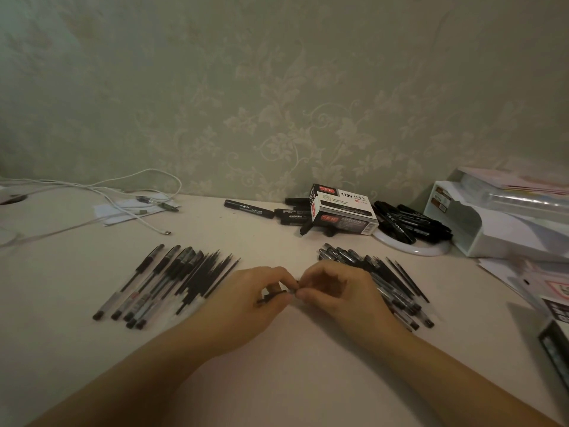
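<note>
The big pale table (292,380) holds a heap of thin black pens (172,282) on the left and another heap of black pens (391,282) on the right. A white and black cardboard box (341,211) sits far back by the wall (fat black markers lie around it). The left hand (249,303) curls its fingers around a small black pen piece (275,294). The right hand (341,297) pinches the end of that piece. The piece sits between both hands, just above the table, in the gap between the two heaps.
</note>
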`<state>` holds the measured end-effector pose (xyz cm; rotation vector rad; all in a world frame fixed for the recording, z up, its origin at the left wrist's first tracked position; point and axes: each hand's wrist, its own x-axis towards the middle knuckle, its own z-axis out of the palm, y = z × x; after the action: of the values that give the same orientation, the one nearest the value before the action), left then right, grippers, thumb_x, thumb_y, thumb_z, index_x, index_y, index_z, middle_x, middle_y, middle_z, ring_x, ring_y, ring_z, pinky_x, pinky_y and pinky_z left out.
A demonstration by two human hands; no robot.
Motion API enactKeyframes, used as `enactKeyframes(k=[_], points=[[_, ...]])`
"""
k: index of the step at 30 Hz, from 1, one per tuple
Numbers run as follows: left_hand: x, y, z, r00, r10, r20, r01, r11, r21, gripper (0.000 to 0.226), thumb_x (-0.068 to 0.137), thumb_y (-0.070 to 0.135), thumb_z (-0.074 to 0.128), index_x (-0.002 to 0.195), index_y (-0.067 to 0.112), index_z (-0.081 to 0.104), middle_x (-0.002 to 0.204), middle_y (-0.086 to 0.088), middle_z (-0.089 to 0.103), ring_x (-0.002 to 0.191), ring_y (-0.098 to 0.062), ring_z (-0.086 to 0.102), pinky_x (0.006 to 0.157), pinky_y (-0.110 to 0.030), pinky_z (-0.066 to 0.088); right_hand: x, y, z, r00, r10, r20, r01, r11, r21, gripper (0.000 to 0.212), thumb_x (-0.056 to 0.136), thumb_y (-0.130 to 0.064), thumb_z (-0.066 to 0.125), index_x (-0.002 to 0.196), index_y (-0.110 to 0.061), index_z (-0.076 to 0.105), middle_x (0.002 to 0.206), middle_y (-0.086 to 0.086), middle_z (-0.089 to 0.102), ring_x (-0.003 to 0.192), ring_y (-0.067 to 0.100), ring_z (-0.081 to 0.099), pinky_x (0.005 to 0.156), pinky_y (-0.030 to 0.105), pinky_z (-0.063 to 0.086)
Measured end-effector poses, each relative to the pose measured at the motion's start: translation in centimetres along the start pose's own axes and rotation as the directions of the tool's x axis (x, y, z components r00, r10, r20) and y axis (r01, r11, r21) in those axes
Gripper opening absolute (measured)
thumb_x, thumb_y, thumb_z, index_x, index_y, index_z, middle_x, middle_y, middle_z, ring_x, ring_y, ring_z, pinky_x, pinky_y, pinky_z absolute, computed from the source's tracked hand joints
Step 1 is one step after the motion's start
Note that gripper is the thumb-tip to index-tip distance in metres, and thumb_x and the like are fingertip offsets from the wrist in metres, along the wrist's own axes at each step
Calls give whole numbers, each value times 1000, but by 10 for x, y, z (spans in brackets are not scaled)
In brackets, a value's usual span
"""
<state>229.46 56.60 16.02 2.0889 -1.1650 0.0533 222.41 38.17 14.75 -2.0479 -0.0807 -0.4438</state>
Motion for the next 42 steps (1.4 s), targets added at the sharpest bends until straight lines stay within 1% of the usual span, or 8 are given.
enactKeyframes(k=[6, 15, 19, 22, 28, 35, 40, 42], points=[[0, -2, 1, 1000, -19, -24, 21, 999, 47, 15, 94, 26, 57, 106, 30, 65, 93, 12, 62, 87, -2, 56, 75, -16, 47, 0, 3, -1, 1000, -16, -15, 16, 1000, -5, 15, 81, -11, 78, 94, -20, 78, 88, -6, 75, 83, 9, 71, 77, 20, 54], [3, 0, 0, 998, 41, -49, -35, 990, 134, 17, 94, 29, 58, 106, 25, 69, 94, 11, 67, 84, -1, 56, 75, -9, 41, 2, 3, -1, 999, 12, 35, -12, 1000, -12, 8, 91, -24, 69, 91, -27, 77, 80, -8, 73, 75, 3, 67, 70, 16, 51], [3, 4, 1, 993, 77, -92, -66, 991, 114, 16, 91, 26, 63, 104, 24, 71, 92, 11, 69, 83, -1, 58, 73, -8, 42, 1, 1, 1, 999, -15, 38, 19, 994, -108, 32, 95, -44, 54, 73, -24, 67, 58, -13, 58, 54, -2, 49, 55, 11, 39], [2, 4, 3, 992, 77, -104, -66, 992, 107, 15, 90, 26, 64, 103, 25, 71, 92, 12, 69, 83, 0, 59, 72, -9, 43, 1, 0, 4, 999, -47, 26, 50, 989, -139, 44, 95, -52, 45, 66, -24, 62, 54, -17, 54, 52, -1, 48, 56, 12, 37], [3, 1, 0, 991, 44, -128, -34, 997, 74, 15, 91, 26, 62, 103, 24, 71, 90, 14, 68, 85, 3, 59, 73, -4, 41, 2, 4, 2, 998, -35, 54, 43, 986, -162, 8, 94, -41, 59, 91, -35, 62, 83, -14, 64, 68, 0, 56, 64, 14, 46], [2, 1, 3, 993, 59, -104, -54, 997, 46, 14, 90, 26, 63, 103, 27, 70, 89, 17, 66, 87, 4, 58, 73, -4, 41, 2, 2, 3, 995, -18, 101, 24, 998, -61, 44, 98, -48, 47, 65, -20, 54, 59, -6, 51, 56, 5, 47, 58, 19, 42], [2, -2, 3, 994, 15, -110, -14, 1000, 8, 12, 91, 24, 63, 100, 26, 71, 85, 18, 66, 85, 4, 59, 72, -5, 42, 2, 2, 2, 996, -24, 85, 33, 994, -105, 14, 95, -45, 55, 90, -33, 62, 80, -9, 66, 66, -1, 57, 63, 15, 46], [2, -2, 3, 994, 19, -107, -20, 1000, -8, 12, 90, 24, 63, 100, 27, 71, 84, 19, 66, 85, 5, 59, 72, -5, 42, 2, 4, 1, 995, -33, 93, 44, 992, -118, 15, 97, -39, 55, 88, -31, 63, 75, -9, 64, 66, 0, 55, 64, 15, 46]])
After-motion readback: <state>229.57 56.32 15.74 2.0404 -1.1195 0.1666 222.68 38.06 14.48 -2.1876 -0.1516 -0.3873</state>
